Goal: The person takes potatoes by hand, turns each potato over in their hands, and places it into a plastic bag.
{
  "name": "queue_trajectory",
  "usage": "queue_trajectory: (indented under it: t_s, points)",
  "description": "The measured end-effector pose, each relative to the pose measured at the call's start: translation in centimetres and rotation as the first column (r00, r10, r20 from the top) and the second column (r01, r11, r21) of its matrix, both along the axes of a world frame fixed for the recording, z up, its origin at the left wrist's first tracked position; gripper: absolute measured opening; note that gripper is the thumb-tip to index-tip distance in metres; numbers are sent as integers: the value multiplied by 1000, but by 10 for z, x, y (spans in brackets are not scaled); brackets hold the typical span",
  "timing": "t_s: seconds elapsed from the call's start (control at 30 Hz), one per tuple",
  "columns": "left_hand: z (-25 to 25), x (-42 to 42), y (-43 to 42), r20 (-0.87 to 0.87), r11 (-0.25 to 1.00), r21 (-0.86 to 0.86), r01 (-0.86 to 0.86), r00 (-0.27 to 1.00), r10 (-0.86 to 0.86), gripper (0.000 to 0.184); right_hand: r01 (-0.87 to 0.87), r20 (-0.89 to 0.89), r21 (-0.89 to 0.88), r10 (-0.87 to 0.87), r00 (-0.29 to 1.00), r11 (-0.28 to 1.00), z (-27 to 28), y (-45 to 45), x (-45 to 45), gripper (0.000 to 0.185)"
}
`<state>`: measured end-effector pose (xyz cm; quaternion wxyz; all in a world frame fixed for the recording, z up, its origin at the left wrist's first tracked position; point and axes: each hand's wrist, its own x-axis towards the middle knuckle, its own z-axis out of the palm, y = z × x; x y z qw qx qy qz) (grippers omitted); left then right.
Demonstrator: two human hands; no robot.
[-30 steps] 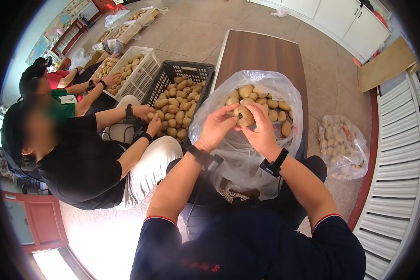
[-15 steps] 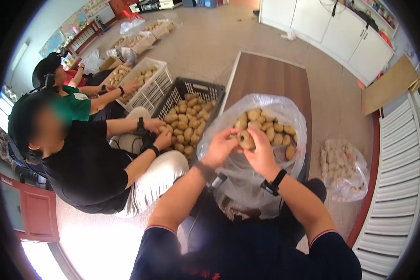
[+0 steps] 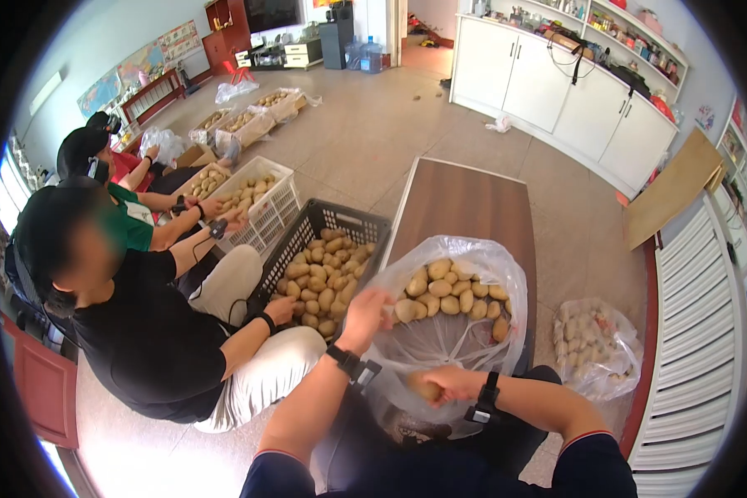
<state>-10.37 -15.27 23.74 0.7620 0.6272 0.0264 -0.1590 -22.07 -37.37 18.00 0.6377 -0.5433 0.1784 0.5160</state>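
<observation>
My right hand (image 3: 456,384) is closed around a potato (image 3: 424,387), low over the near side of a clear plastic bag (image 3: 506,349). Several tan potatoes (image 3: 442,288) lie in the far part of that open bag, which rests on a brown wooden table (image 3: 465,207). At the bag's left rim is my left hand (image 3: 367,319), smeared by motion. Whether its fingers grip the plastic or anything else, I cannot make out. Dark bits (image 3: 423,432) show below the bag, between my legs.
Left of the table stands a black crate (image 3: 278,241) of potatoes, with a co-worker (image 3: 149,324) seated beside it. A white crate (image 3: 282,207) holds more potatoes near other people. A tied-looking bag of potatoes (image 3: 598,353) sits on the floor at right, near a white radiator (image 3: 693,357).
Both hands were together on a potato above the bag. Now they are apart: the right has come down toward me with a potato, the left has moved to the left rim. My view has tilted up.
</observation>
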Motion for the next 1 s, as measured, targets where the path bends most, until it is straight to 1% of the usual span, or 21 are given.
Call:
queue_trajectory:
  t_s: [0.03, 0.1, 0.13, 0.17, 0.2, 0.23, 0.27, 0.3, 0.33, 0.37, 0.4, 0.43, 0.5, 0.53, 0.6, 0.67, 0.7, 0.77, 0.8, 0.87, 1.0]
  points:
    - [0, 0, 2, -24, 1000, -19, -21, 999, 21, 18, 9, 16, -3, -9, 1000, 1000, 20, -4, 5, 26]
    - [1, 5, 6, -42, 999, -33, -26, 999, 25, 18, -217, 254, -86, 232, 939, 972, 64, -21, 20, 25]
    - [1, 7, 7, -39, 999, -39, -39, 999, 37, 18, -175, 456, 3, 154, 876, 985, 61, -38, 49, 20]
    - [0, 6, 7, -42, 998, -44, -52, 998, 50, 19, -21, 373, 427, -155, 915, 904, 46, -54, 106, 21]
    - [-2, 4, 7, -51, 997, -47, -64, 997, 61, 19, 193, 480, 366, -362, 799, 910, 98, -64, 142, 20]
    - [-2, 5, 5, -55, 997, -31, -69, 996, 67, 21, 504, 537, 359, -615, 578, 786, 178, -50, 160, 16]
    - [0, 5, 3, -47, 997, -32, -64, 997, 63, 21, 650, 562, 421, -745, 360, 632, 198, -55, 185, 22]
    - [0, 4, 2, -57, 997, -34, -76, 996, 74, 22, 648, 564, 427, -746, 355, 631, 202, -52, 184, 22]
    - [1, 4, 2, -71, 995, -37, -91, 994, 88, 22, 506, 741, 362, -571, 354, 783, 205, -46, 179, 30]
    - [0, 4, 2, -64, 996, -36, -80, 995, 78, 22, 359, 877, 248, -366, 312, 900, 203, -39, 172, 39]
    - [0, 3, 2, -70, 996, -39, -84, 994, 81, 22, 312, 902, 238, -328, 280, 920, 181, -26, 156, 43]
    - [2, 3, 2, -65, 998, -18, -59, 996, 58, 22, 408, 915, 92, -238, 325, 908, 156, -14, 138, 42]
    - [0, 2, 0, -63, 999, 6, -37, 997, 38, 22, 244, 816, -1, -140, 560, 970, 106, -6, 112, 41]
    - [-3, 3, -3, -42, 999, 23, -48, 998, 49, 24, 244, 794, 52, -189, 577, 968, 89, 2, 97, 42]
    - [-10, 4, -7, -23, 997, 43, -56, 998, 57, 26, 294, 731, 18, -213, 648, 956, 50, 11, 73, 35]
    - [-15, 4, -10, 25, 993, 120, -21, 1000, 18, 33, 291, 712, -4, -202, 673, 957, 42, 20, 57, 35]
    - [-16, 3, -12, 24, 993, 118, -22, 1000, 19, 33, 291, 711, -6, -200, 674, 957, 39, 22, 52, 35]
    - [-15, 3, -16, 38, 988, 151, -23, 999, 18, 37, 228, 716, 35, -184, 674, 973, 34, 23, 47, 34]
    - [-18, 2, -18, 38, 988, 152, -25, 999, 19, 37, 227, 715, 36, -183, 674, 973, 35, 22, 47, 34]
    - [-26, 2, -23, 51, 999, 43, -4, 999, 1, 35, 200, 698, -1, -142, 702, 980, 37, 19, 47, 29]
    - [-10, -6, -27, 40, 996, 90, 18, 999, -21, 30, 229, 695, 23, -180, 696, 973, 32, 17, 43, 30]
